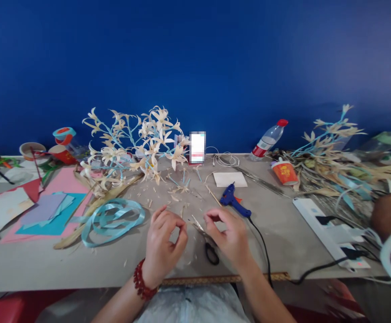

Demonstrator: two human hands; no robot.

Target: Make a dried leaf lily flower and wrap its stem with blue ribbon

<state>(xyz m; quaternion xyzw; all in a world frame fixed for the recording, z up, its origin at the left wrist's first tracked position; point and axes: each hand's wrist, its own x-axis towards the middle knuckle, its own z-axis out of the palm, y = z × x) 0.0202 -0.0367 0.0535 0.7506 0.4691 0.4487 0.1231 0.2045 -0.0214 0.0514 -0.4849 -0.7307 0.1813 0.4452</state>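
My left hand (pixel 163 244), with a red bead bracelet on the wrist, hovers over the grey table (pixel 30 264) with fingers curled in a pinch; what it holds is too small to make out. My right hand (pixel 229 235) is close beside it, fingers also pinched together near a thin straw sliver. Small scissors (pixel 206 240) lie on the table between and partly under the two hands. A blue glue gun (pixel 234 202) rests just beyond my right hand, its black cord running to the table edge.
A bunch of pale straw flowers on blue stems (pixel 138 143) and a coil of light blue ribbon (pixel 113 220) lie to the left. Coloured paper (pixel 50 211), a water bottle (pixel 269 139), an orange cup (pixel 284 172), a power strip (pixel 326 231). Another person's hand (pixel 388 213) at right.
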